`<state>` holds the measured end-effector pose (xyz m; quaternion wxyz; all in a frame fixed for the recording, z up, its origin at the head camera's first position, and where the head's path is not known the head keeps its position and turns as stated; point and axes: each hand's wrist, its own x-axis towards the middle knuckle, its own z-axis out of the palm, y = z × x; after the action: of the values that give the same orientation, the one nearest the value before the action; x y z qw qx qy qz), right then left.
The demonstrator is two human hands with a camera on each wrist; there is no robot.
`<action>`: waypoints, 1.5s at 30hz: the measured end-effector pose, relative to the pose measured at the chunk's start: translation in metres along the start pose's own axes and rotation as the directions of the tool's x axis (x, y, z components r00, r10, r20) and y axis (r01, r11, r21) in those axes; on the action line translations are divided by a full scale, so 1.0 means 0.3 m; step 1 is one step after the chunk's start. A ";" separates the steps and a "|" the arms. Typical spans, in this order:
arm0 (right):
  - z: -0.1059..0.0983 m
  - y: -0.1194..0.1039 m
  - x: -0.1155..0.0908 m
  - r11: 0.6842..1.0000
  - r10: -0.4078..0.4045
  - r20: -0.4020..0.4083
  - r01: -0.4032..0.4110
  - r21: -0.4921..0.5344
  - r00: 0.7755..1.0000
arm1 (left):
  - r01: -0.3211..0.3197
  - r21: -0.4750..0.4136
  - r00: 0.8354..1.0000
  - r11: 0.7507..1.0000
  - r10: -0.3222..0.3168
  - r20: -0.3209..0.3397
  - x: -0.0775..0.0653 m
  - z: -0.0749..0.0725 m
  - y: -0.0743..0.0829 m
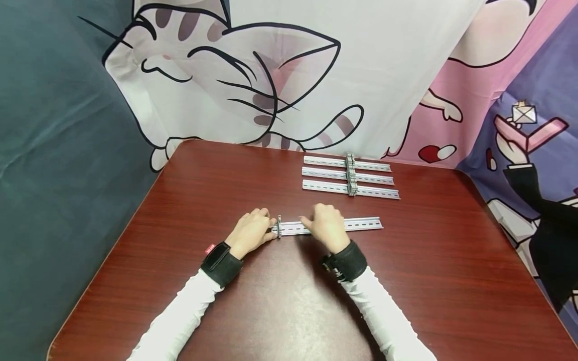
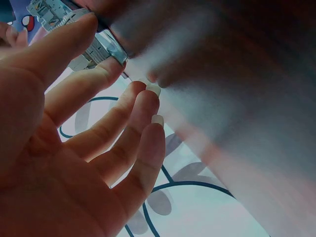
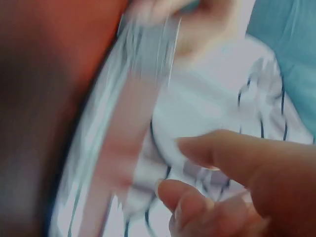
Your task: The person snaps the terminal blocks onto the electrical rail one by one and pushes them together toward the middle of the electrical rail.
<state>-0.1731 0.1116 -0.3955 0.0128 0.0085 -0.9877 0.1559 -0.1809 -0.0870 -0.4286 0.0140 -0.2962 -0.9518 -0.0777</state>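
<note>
Backdrop: a printed cloth with cartoon cats (image 1: 271,75) hangs behind the far edge of the table; a plain dark teal cloth covers the left side.
Table: a dark red wood-grain table (image 1: 189,190) with rounded far corners carries everything.
Finished group: three DIN rails (image 1: 349,179) lie parallel near the far right corner, each with a small grey clip sitting near its middle.
Working rail: one slotted metal DIN rail (image 1: 361,223) lies lengthwise at the middle of the table, nearer the front edge than the other three, well apart from them.
Left hand: the left hand (image 1: 250,231) sits at the rail's left end, fingers only loosely bent; its fingertips (image 2: 109,66) touch the clip there, a light pinch rather than a full grip.
Right hand: the right hand (image 1: 328,226) rests on top of the rail just right of the clip, fingers curled down over it, pressing it to the table; its wrist view is too blurred to show more.
Clip: a small grey terminal clip (image 1: 279,226) stands on the rail's left end, between the two hands.
Handling, rail: it looks stiff, light and smooth, likely to slide on the polished top, so holding it flat from above suits it.
Handling, clip: small, rigid plastic, probably best taken by its two flat sides with fingertips.
</note>
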 end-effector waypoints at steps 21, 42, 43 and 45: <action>0.149 -0.181 -0.046 0.996 -0.077 -0.046 0.075 -0.042 0.996 | -0.013 0.007 1.000 1.000 0.014 -0.024 -0.005 0.018 0.011; 0.130 -0.114 -0.016 0.997 -0.068 -0.022 0.067 -0.043 0.997 | -0.065 0.063 0.996 0.996 0.069 -0.063 -0.007 -0.002 0.010; 0.129 -0.111 -0.016 0.997 -0.066 -0.020 0.065 -0.046 0.998 | -0.067 0.067 0.995 0.995 0.072 -0.064 -0.007 -0.001 0.009; 0.127 -0.106 -0.015 0.997 -0.062 -0.018 0.061 -0.046 0.998 | -0.070 0.075 0.995 0.995 0.075 -0.066 -0.008 0.000 0.006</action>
<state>-0.1687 0.0696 -0.4222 0.0274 0.0369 -0.9900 0.1331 -0.1781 -0.0869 -0.4286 0.0601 -0.3272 -0.9416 -0.0528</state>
